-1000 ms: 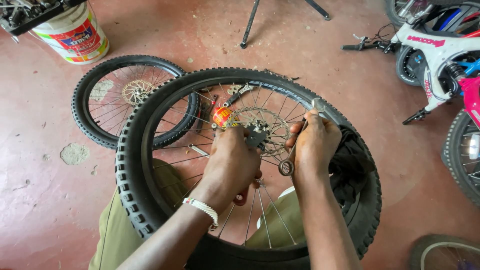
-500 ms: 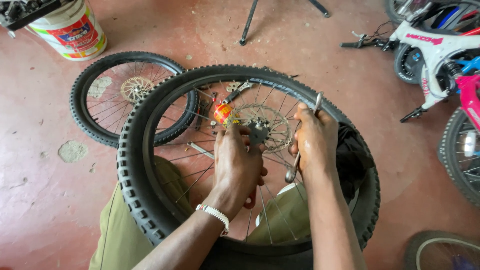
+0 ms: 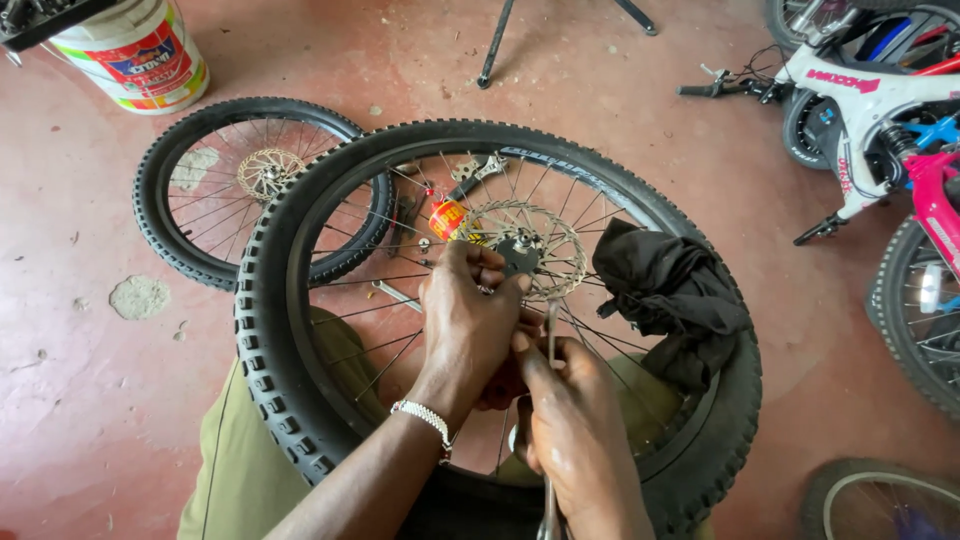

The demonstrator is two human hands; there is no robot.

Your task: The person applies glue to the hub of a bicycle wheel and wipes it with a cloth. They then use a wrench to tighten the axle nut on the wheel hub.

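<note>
A large knobby bicycle wheel point(image 3: 262, 330) lies flat across my lap, its silver brake disc point(image 3: 560, 240) facing up. My left hand point(image 3: 468, 325) is curled around the hub just beside the disc, with a white bracelet on the wrist. Just below it, my right hand point(image 3: 578, 435) grips a thin metal spanner point(image 3: 551, 325) that stands upright and reaches up to the hub. A black cloth point(image 3: 665, 290) is draped over the tyre's right side.
A second wheel point(image 3: 160, 215) with a disc lies on the red floor behind, partly under the big one. A small orange can point(image 3: 447, 217) shows through the spokes. A white bucket point(image 3: 135, 50) stands top left. A white bicycle point(image 3: 870, 95) and more wheels point(image 3: 925, 310) crowd the right.
My right hand has dropped from the right of the disc to below the hub, bringing the spanner with it. The black cloth now shows. The left hand stays at the hub.
</note>
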